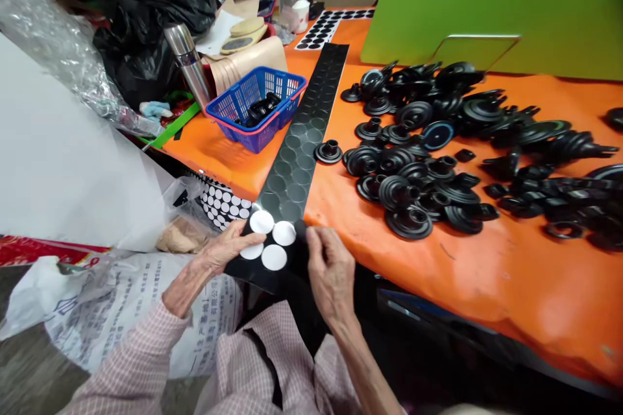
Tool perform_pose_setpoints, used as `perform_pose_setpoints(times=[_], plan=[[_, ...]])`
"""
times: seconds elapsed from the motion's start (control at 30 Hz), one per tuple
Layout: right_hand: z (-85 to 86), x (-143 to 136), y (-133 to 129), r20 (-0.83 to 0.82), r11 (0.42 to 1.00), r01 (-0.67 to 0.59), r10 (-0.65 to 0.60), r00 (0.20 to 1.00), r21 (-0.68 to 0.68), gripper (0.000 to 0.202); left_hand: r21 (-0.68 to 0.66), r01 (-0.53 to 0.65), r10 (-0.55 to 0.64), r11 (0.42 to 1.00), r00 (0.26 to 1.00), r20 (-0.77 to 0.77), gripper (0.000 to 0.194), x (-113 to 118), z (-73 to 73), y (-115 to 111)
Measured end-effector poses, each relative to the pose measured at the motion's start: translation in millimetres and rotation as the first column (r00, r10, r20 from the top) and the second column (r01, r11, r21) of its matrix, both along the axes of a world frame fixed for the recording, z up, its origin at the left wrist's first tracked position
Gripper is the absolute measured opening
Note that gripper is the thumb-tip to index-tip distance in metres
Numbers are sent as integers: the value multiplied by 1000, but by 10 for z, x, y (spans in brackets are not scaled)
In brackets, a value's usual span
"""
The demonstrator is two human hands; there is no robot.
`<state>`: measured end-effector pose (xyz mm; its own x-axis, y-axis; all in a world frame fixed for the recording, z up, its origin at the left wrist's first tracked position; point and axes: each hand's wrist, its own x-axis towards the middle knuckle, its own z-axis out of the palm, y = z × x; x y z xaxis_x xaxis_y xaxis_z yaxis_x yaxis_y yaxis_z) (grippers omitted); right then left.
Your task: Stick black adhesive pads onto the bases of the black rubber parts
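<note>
Left hand point(221, 253) clamps the black strip point(292, 168) by 4 white circles point(274, 257), probably steadying the end overhanging the tabletop point(333, 207); right hand point(333, 269) is pinched tight, looks like on a black disc point(300, 229).

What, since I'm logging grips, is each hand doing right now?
Left hand: closed on the near end of the strip.
Right hand: closed, by the strip's right edge; what it holds, if anything, can't be told.
</note>
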<state>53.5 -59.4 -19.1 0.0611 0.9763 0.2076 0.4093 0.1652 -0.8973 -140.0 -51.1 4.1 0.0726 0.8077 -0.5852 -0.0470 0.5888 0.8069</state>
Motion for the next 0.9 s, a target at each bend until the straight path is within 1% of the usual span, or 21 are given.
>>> perform_pose_setpoints(times=[0.07,0.1,0.17,0.2,0.23,0.27,0.33,0.37,0.43,0.5,0.53,0.57,0.6,0.63,0.67,0.7,0.73,0.8,0.83,0.87,0.9], plan=[[19,122,20,-26,998,70,-70,997,2,26,-35,19,-23,999,992,-123,43,-176,83,62],[31,168,17,-20,997,76,-75,997,22,26,1,9,-8,1000,973,-232,46,-256,140,95],[63,194,-21,-6,995,40,-39,999,87,24,173,9,72,985,887,-455,43,-339,280,151],[82,169,-53,-6,991,21,-20,1000,129,22,256,36,105,966,850,-516,41,-328,354,172],[104,124,-88,-7,985,5,-4,1000,175,20,296,87,89,951,841,-533,40,-279,426,186],[127,66,-124,-11,975,-14,16,1000,220,17,284,154,13,946,859,-511,41,-194,493,195],[177,-46,-185,-29,956,-71,83,996,284,18,181,292,-208,939,903,-377,41,45,598,203],[204,-79,-205,-56,953,-101,122,991,286,22,147,328,-272,933,911,-309,40,180,636,210],[259,-70,-223,-195,975,-109,147,970,193,31,168,326,-285,930,931,-230,38,440,686,244],[302,38,-207,-394,998,-58,52,918,-5,25,233,348,-306,908,931,-199,35,665,722,323],[317,119,-188,-473,994,-27,-26,881,-104,19,260,407,-357,876,908,-219,33,769,740,384],[325,211,-164,-524,984,13,-107,845,-180,18,293,470,-396,833,875,-279,31,871,755,460],[329,309,-139,-552,972,58,-177,815,-226,21,334,523,-398,784,837,-375,29,978,764,550],[328,408,-115,-564,964,105,-230,793,-245,25,384,565,-359,730,795,-489,26,1090,760,653],[322,506,-94,-567,956,150,-270,778,-251,26,444,599,-284,666,754,-592,23,1209,739,766],[312,599,-80,-567,950,185,-299,767,-250,27,507,628,-193,591,720,-667,20,1334,699,883],[298,685,-72,-570,948,198,-308,762,-248,28,550,666,-146,503,693,-706,20,1459,639,1001],[257,834,-77,-580,950,180,-300,758,-256,30,568,756,-189,327,641,-744,30,1693,481,1212],[231,895,-85,-581,949,171,-300,756,-267,31,559,786,-230,262,614,-755,30,1789,398,1298],[204,947,-94,-578,946,168,-303,758,-276,32,556,801,-260,221,598,-759,28,1865,326,1365],[177,990,-101,-570,944,166,-305,762,-284,32,555,806,-282,204,592,-755,23,1916,273,1412]])
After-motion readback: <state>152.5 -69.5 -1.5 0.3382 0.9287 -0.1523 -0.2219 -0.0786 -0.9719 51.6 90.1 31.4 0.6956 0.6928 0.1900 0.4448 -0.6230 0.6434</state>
